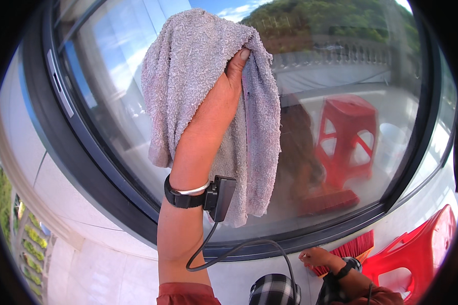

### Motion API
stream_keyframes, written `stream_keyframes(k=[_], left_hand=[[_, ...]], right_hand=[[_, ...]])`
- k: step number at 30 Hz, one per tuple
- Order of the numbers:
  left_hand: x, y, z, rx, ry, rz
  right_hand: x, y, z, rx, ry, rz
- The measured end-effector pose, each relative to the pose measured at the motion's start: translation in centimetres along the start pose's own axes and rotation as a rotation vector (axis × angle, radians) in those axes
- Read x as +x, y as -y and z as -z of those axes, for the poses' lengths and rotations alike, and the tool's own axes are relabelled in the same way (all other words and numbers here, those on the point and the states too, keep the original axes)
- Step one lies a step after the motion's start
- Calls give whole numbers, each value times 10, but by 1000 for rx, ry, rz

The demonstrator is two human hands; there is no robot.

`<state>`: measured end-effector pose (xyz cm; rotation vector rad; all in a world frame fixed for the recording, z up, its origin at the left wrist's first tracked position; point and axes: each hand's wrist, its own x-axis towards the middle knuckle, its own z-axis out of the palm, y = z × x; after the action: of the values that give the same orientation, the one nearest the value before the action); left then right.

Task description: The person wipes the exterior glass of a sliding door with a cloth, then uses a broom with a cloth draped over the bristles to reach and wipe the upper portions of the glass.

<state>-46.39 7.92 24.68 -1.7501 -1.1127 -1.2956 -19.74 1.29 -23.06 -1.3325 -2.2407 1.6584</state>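
Observation:
A grey terry towel (198, 76) is draped over my left hand (233, 72) and hangs down both sides of the forearm, in front of a dark-framed glass pane (137, 126). The thumb grips the towel from the right; the other fingers are hidden under it. My left wrist bears a metal bangle and a black strap with a small device and a cable. Low at the right, my right hand (313, 257) is held with its fingers curled and nothing visible in it, beside the red bristles of a broom (353, 246).
A red plastic stool (416, 248) stands at the lower right, near the broom. The black cable (248, 244) loops below my left wrist. The pane's dark frame (290, 238) curves along its lower edge, above a pale tiled floor (229, 278). The glass mirrors a stool, a balustrade and trees.

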Motion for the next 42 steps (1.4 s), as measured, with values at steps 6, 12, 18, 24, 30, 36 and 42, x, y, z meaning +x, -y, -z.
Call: stream_keyframes(k=[6,12,18,24,30,36,42], left_hand=[[-28,5,-4,47,-50,-56],[-1,0,3,-70,-4,34],[-23,9,-11,26,-177,-108],[-6,-1,-3,17,-43,44],[-36,6,-3,71,16,83],[-90,27,-2,111,60,168],[-225,126,-9,36,163,504]], right_hand=[[1,4,-3,-6,8,-15],[-3,1,-2,-20,-18,-8],[-5,4,-2,-42,-25,38],[-31,20,21,136,-75,34],[-84,-22,58,271,-440,21],[-134,-103,63,-48,-770,-193],[-164,-238,10,-191,-694,-579]])
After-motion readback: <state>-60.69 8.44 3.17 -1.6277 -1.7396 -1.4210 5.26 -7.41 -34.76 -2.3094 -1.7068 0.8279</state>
